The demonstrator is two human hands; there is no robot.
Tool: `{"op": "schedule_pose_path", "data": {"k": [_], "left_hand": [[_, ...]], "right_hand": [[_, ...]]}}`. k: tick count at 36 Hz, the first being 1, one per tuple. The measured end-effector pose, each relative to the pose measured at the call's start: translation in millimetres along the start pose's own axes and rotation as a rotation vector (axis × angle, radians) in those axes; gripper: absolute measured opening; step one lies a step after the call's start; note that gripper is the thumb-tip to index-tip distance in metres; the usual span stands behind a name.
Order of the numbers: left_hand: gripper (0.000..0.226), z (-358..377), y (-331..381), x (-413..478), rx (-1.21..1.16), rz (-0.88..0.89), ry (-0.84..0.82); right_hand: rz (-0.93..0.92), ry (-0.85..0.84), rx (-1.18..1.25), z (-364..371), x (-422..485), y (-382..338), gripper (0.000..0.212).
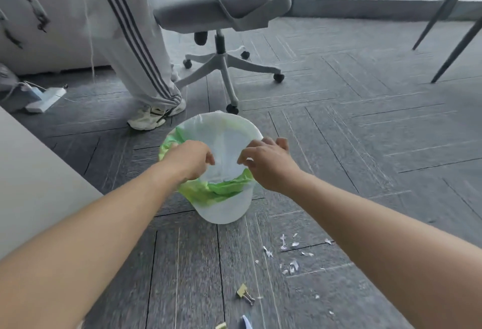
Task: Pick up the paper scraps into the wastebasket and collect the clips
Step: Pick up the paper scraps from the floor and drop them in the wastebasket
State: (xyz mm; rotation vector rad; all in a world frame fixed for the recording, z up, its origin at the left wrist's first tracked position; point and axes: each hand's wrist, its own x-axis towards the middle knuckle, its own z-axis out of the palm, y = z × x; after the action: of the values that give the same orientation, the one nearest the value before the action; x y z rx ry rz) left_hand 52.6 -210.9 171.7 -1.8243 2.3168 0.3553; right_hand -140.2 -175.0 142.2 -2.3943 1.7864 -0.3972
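A white wastebasket [224, 211] with a green liner bag [216, 190] stands on the grey floor at the centre. Both my hands reach over its mouth. My left hand [189, 160] pinches the thin white bag [227, 141] at the near left rim. My right hand [266, 161] pinches the same bag at the right rim. White paper scraps [289, 253] lie scattered on the floor near the basket's right front. A yellow binder clip [245, 293] lies closer to me, another yellow clip [221, 325] shows at the bottom edge, and a blue one [246, 322] beside it.
A grey office chair [216, 8] on castors stands behind the basket. A person's leg in striped trousers and a white sneaker [154, 116] is at the back left. A white cabinet edge [31, 177] is at left, a power strip [47, 99] far left, chair legs [453, 52] far right.
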Motion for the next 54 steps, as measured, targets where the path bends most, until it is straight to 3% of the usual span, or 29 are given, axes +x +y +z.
{"op": "schedule_pose_path", "data": {"k": [3,8,11,15,21,29,35,43,47,54], "left_hand": [[0.076,1.3,8.5,-1.2,0.024,0.026,0.038],[0.045,15.1,25.4,-12.8,-0.237,0.204,0.574],[0.034,34.6,45.1,-28.5,-0.334,0.425,0.694],[0.025,72.5,76.0,-49.9,-0.414,0.581,0.579],[0.026,131.9,106.1,-69.6,-0.429,0.67,0.356],[0.025,209.9,90.1,-53.3,-0.454,0.319,-0.055],[0.033,249.5,74.2,-37.5,-0.311,0.291,-0.209],[0.024,265.1,89.1,-9.4,-0.392,0.173,-0.198],[0.032,278.1,98.2,-5.8,-0.416,0.124,-0.194],[0.028,289.0,96.4,-3.9,-0.327,0.198,-0.106]], "right_hand": [[0.022,0.006,0.022,1.8,-8.2,6.1,0.025],[0.089,0.146,0.102,4.5,-32.6,17.4,0.023],[0.153,0.228,0.15,20.4,-58.9,30.0,0.02],[0.242,0.201,0.204,53.9,-102.3,49.1,0.018],[0.395,0.054,0.186,96.0,-156.4,72.1,0.016],[0.578,-0.229,0.124,142.1,-195.4,80.5,0.02],[0.655,-0.347,0.135,172.9,-210.8,78.9,0.028],[0.654,-0.352,0.169,187.6,-196.7,89.7,0.025],[0.694,-0.328,0.238,196.6,-191.7,89.7,0.024],[0.617,-0.376,0.201,204.9,-191.2,85.8,0.042]]}}
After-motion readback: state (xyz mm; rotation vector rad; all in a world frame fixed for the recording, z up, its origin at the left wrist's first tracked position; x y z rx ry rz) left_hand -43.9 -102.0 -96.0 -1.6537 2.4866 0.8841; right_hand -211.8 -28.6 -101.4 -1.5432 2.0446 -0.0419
